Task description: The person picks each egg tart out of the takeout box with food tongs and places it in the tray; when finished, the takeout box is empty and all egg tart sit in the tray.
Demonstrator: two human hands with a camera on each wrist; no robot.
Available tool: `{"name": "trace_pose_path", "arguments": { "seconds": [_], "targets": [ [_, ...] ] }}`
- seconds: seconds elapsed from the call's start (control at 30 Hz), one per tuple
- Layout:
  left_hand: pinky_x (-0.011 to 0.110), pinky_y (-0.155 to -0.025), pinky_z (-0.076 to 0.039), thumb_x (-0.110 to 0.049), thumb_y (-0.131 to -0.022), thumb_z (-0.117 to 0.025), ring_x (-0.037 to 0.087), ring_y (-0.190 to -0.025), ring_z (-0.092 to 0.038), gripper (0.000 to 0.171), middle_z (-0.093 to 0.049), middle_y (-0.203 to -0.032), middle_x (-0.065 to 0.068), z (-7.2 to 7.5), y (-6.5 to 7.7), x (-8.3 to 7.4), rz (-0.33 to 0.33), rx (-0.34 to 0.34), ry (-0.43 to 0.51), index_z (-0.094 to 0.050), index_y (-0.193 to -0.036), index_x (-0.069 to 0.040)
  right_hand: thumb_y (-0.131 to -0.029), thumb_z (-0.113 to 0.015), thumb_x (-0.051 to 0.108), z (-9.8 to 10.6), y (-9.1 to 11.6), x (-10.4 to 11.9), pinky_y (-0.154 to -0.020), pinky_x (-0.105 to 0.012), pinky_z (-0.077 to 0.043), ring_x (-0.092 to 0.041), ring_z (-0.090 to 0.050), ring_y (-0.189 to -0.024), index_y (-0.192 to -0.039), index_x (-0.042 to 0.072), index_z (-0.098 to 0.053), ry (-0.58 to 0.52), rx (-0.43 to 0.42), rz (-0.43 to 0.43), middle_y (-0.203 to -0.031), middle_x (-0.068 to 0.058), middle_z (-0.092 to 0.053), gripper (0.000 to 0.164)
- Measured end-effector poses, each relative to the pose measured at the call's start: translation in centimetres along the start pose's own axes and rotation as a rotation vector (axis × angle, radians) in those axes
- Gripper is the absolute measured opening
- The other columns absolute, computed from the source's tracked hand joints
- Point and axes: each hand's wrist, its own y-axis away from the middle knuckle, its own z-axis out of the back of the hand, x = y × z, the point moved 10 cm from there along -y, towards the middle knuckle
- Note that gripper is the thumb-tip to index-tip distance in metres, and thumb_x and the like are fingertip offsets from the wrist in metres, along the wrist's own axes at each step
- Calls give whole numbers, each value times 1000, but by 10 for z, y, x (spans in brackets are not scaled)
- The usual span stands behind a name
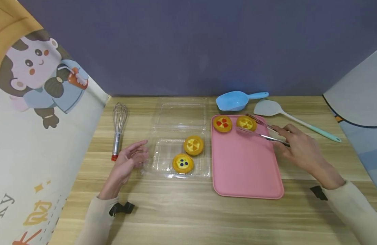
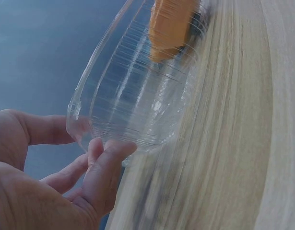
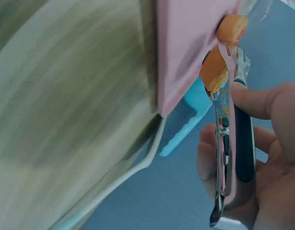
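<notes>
Metal tongs (image 3: 244, 134) reach leftward and slightly away from your right hand (image 1: 301, 148), their two arms straddling the orange-wedge tart (image 1: 246, 123). That tart lies at the far end of the pink tray (image 1: 246, 163), left of your right hand and a little farther off, just beside the red-topped tart (image 1: 222, 124). Being round, it offers no long axis to match, so the line of the tongs matters most. Your right hand is clearly the nearer; it grips the tongs beyond the tray's right edge, thumb along one handle, forearm coming in from the lower right. Whether the tips press the tart, I cannot tell. Your left hand (image 1: 128, 163) is at the clear clamshell container (image 1: 165, 153), fingers bent near its left rim; whether they pinch it, I cannot tell.
</notes>
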Motion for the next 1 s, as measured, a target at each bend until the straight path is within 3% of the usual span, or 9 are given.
{"name": "trace_pose_path", "arguments": {
  "seconds": [0.4, 1.0],
  "targets": [
    [30, -96, -64, -1, -97, -66, 12, -108, -69, 65, -63, -124, 3, -1, 2, 2, 1, 1, 2, -41, -157, -4, -95, -77, 26, -17, 4, -18, -38, -26, -34, -15, -49, -60, -149, 11, -56, 15, 80, -58, -114, -20, -62, 61],
    [30, -95, -65, -1, -96, -66, 12, -107, -69, 64, -63, -123, 3, 0, -1, -1, -5, 6, -14, -42, -156, -4, -92, -79, 25, -16, 2, -16, -36, -27, -35, -19, -56, -59, -148, 5, -54, 11, 55, -49, -116, -24, -61, 64]
  ]
}}
